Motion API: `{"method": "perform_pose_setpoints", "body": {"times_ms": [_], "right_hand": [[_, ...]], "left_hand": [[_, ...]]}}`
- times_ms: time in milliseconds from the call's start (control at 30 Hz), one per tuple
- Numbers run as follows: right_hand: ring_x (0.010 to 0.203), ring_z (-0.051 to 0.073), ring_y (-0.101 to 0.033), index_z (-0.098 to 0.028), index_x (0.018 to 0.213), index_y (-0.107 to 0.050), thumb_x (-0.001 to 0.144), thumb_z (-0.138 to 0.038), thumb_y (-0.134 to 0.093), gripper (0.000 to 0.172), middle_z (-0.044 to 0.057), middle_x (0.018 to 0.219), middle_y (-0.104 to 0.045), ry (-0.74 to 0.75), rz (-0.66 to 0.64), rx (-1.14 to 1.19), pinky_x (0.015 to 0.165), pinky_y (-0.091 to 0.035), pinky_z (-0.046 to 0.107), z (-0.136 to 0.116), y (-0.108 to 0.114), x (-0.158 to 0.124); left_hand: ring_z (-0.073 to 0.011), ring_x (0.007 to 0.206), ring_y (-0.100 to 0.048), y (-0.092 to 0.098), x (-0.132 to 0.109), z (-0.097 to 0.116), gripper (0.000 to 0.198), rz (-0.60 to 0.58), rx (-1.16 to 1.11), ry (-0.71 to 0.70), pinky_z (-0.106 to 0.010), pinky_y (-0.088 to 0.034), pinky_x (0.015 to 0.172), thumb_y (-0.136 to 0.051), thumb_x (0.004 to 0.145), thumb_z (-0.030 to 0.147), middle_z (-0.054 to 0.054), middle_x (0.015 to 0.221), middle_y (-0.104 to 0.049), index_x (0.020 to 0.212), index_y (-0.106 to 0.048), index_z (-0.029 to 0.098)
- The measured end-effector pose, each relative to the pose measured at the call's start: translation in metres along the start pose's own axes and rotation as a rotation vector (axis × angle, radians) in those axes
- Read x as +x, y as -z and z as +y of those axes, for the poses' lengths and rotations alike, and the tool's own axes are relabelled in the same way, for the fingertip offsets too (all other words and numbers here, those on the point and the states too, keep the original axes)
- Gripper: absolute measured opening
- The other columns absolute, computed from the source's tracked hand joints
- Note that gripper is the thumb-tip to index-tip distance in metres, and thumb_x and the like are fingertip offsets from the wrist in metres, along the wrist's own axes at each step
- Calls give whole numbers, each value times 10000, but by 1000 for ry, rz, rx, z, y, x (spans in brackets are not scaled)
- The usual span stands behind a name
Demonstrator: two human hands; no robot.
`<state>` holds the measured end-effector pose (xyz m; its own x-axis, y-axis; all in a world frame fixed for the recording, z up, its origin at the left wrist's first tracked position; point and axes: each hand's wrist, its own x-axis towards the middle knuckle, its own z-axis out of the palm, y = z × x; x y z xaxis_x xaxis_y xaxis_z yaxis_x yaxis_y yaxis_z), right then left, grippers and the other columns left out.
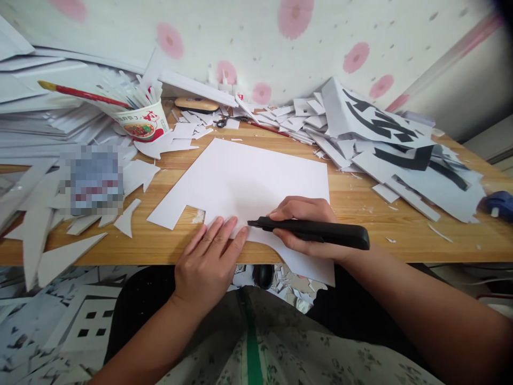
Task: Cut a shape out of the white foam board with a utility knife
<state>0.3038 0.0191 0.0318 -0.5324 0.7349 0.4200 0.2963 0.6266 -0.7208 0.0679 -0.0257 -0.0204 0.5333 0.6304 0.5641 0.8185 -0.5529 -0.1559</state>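
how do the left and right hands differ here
The left hand lies open and flat on the white sheet; the right hand is closed around a black cutter. The left hand's fingers point away from the person; the right hand's curl sideways, leftward. Both rest on the sheet near the front edge of the table.

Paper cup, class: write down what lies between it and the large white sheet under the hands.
Head view: loose white offcuts lie on the wooden desk between the paper cup and the white sheet.
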Motion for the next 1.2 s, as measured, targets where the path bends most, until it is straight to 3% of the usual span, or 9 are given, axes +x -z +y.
{"method": "perform_pose_setpoints", "body": {"times_ms": [600, 1200], "right_hand": [[778, 203, -670, -295, 967, -628, 799, -180, -639, 203, 39, 883, -690, -38, 73, -48, 676, -552, 353, -8, 4, -23], [774, 194, -668, -282, 999, -619, 803, -170, -634, 227, 50, 909, -686, -35, 55, -93, 657, -556, 340, -12, 10, -38]], "left_hand": [[-261, 1177, -583, -1, 0, 2, 421, 27, -28, 30, -412, -433, 1006, -498, 806, 83, -74, 1271, -630, 1191, -616, 206], [-269, 1177, -583, -3, -1, 1, 421, 33, -41, 38, -421, -448, 988, -503, 791, 84, -69, 1270, -631, 1177, -618, 207]]}}
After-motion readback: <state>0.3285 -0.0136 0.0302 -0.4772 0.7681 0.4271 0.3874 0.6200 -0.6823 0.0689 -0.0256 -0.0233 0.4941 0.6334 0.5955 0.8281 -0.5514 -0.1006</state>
